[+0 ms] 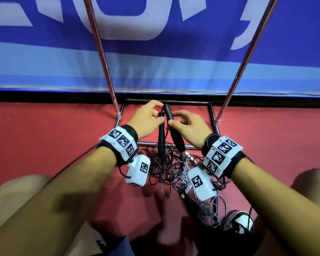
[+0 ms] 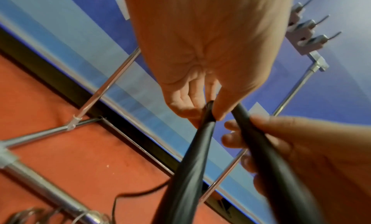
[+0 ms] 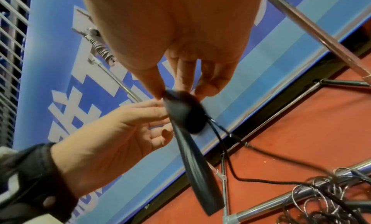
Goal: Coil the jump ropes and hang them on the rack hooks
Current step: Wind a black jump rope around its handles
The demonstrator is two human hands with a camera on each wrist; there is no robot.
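Observation:
Two black jump rope handles are held upright and close together over the rack's base frame [image 1: 166, 145]. My left hand [image 1: 160, 112] pinches the top end of the left handle [image 1: 161, 139] between thumb and fingers [image 2: 219, 114]. My right hand [image 1: 172, 118] grips the upper part of the right handle [image 1: 176, 137], with its fingertips [image 3: 158, 92] at the handle's top. The thin cords run down from the handles into a tangled heap of ropes [image 1: 164, 167] on the red floor. A row of metal hooks [image 2: 309, 29] shows high on the rack in the left wrist view.
Two slanted chrome poles [image 1: 100, 52] [image 1: 248, 52] rise from the rack base on either side of my hands. A blue banner [image 1: 155, 71] stands right behind the rack. My knees and a shoe [image 1: 242, 222] are near the rope heap.

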